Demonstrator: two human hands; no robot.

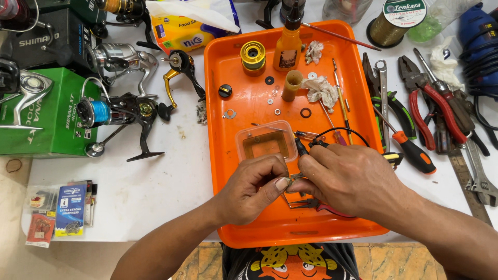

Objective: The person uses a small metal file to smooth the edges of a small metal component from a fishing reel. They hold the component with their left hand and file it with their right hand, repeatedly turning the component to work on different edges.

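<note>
Currently both hands meet over the near half of the orange tray (223, 129): the left hand (252, 189) has thumb and forefinger pressed together on a small metal part (294, 177), pinching it; the right hand (348, 179) closes around the same part from the other side, but its fingertips are hidden, so whether it grips the part or a tool I cannot tell. Part is held just above the tray floor, just near of the clear dish (265, 141). Risk, as judged: the part is tiny and may slip from the pinch. A drop should land in the tray, yet could bounce among the washers (276, 106) further back and be confused with them. Pliers (316, 205) under the right hand could be nudged. Bottle (288, 47) at the tray's far edge stands upright; a reach might tip it.
</note>
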